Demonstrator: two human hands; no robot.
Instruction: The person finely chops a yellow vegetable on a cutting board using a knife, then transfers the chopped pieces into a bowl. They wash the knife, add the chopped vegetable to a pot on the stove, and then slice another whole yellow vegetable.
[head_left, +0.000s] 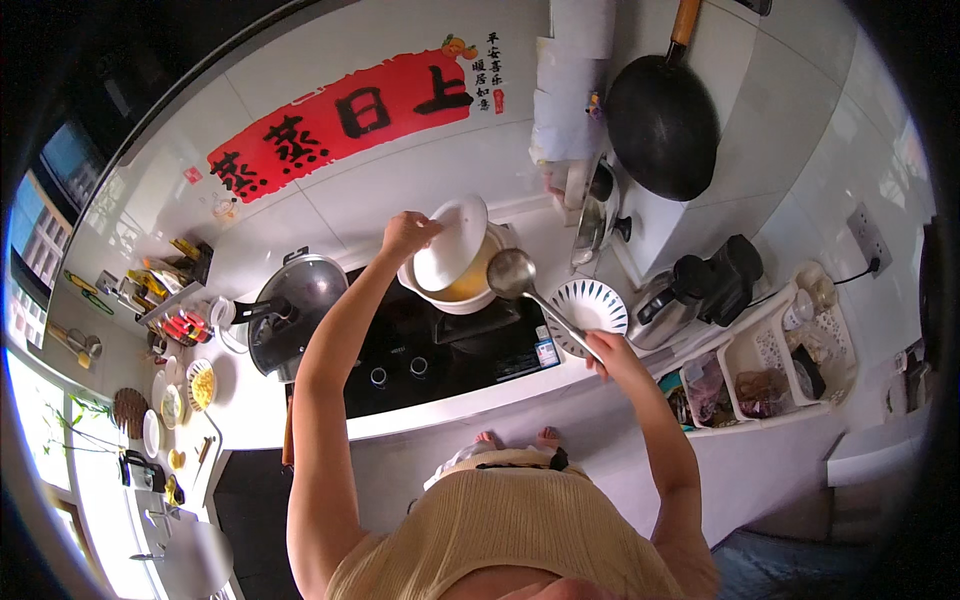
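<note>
My left hand (411, 232) grips a white pot lid (452, 244), tilted over a white pot (463, 302) on the black cooktop (405, 352). Under the lid's edge, yellowish contents show in the pot. In my right hand (613, 353) is the handle of a metal ladle (512, 273). Its bowl hovers close to the pot's right side. Beneath the ladle's handle lies a white plate with dark petal-like marks (587, 306).
A lidded wok (292, 315) occupies the cooktop's left end. To the right are an electric kettle (667, 304) and a divided white bin (761, 345). A black frying pan (663, 127) hangs on the wall. Several dishes, one a bowl of yellow food (202, 386), line the left counter.
</note>
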